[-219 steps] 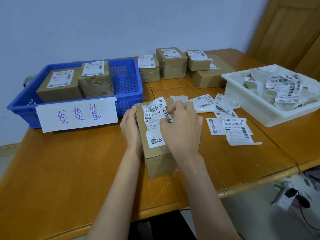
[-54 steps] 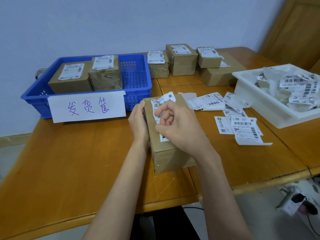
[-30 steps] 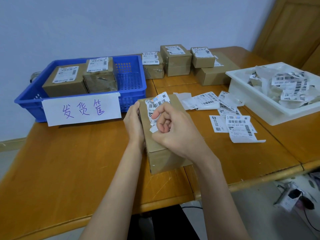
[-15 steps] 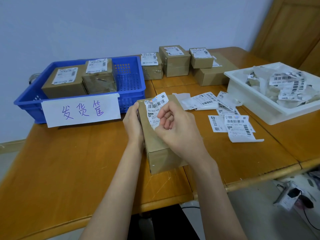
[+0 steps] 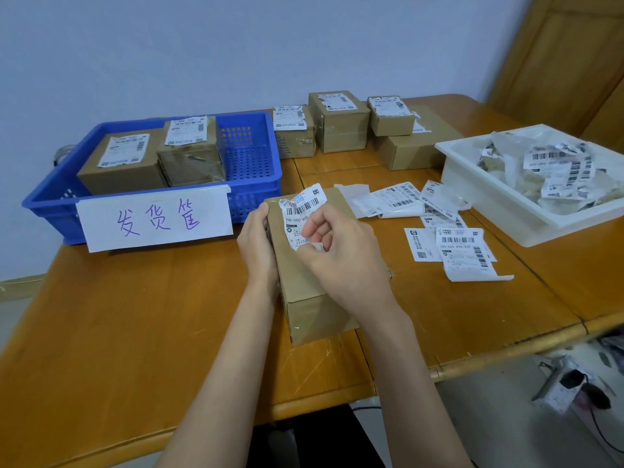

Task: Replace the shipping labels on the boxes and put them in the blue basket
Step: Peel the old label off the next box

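A brown cardboard box (image 5: 314, 298) lies lengthwise on the wooden table in front of me. My left hand (image 5: 258, 244) grips its left side. My right hand (image 5: 341, 251) pinches the lower edge of the old shipping label (image 5: 300, 211), which is peeled and curled up off the box top, still attached near the far end. The blue basket (image 5: 250, 170) stands at the left rear with two labelled boxes (image 5: 125, 163) inside and a handwritten paper sign taped to its front.
Several labelled boxes (image 5: 337, 119) are stacked at the back of the table. Loose fresh labels (image 5: 462, 251) lie to the right of my hands. A white tray (image 5: 499, 211) at the right holds torn-off labels. The table's front edge is close below.
My right hand has peeled the label upward from the near end of the box, so much of the box top is now bare. My left hand stayed on the box's side.
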`<state>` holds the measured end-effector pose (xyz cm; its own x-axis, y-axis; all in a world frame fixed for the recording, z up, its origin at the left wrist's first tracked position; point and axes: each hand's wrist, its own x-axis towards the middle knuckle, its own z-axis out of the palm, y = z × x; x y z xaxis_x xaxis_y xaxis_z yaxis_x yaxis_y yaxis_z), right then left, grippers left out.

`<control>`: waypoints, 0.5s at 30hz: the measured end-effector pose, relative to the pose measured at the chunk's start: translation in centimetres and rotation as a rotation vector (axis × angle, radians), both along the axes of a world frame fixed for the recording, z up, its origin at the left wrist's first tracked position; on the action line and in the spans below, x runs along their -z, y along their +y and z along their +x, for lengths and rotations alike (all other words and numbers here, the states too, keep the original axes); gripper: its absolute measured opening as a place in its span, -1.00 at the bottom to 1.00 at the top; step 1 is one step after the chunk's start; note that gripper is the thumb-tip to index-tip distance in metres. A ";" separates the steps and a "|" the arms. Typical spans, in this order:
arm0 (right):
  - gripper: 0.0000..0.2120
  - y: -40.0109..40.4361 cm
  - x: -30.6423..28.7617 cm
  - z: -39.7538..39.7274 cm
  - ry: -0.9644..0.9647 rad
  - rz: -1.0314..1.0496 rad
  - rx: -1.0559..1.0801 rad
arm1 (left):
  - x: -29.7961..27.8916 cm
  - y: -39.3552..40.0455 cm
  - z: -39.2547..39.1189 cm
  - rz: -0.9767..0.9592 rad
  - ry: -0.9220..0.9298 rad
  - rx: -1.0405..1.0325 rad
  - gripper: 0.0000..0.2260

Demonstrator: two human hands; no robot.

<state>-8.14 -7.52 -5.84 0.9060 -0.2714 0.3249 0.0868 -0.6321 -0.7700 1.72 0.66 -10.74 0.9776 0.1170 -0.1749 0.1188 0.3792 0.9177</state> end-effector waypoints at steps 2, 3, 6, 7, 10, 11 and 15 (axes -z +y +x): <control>-0.87 -0.2 -0.1 0.0 0.009 0.018 0.004 | -0.1 0.0 0.1 -0.008 0.017 -0.001 -0.72; -0.87 -0.3 -0.2 0.0 0.021 0.037 -0.007 | 0.0 0.0 0.1 -0.018 0.022 -0.003 -0.74; -0.81 -0.6 -0.6 0.0 0.048 0.102 -0.067 | 0.0 -0.1 0.2 -0.027 0.015 0.001 -0.79; -0.80 -0.6 -0.7 -0.1 0.057 0.085 -0.079 | -0.1 -0.2 0.1 -0.026 0.012 -0.005 -0.80; -0.81 -0.4 -0.5 -0.2 0.078 0.020 -0.087 | -0.1 -0.2 0.1 -0.025 0.018 -0.016 -0.79; -0.83 -0.3 -0.4 -0.1 0.073 0.015 -0.075 | -0.1 -0.2 0.2 -0.029 0.018 -0.012 -0.75; -0.84 -0.4 0.1 0.1 0.019 0.034 0.017 | 0.0 -0.2 0.2 -0.029 0.007 0.013 -0.79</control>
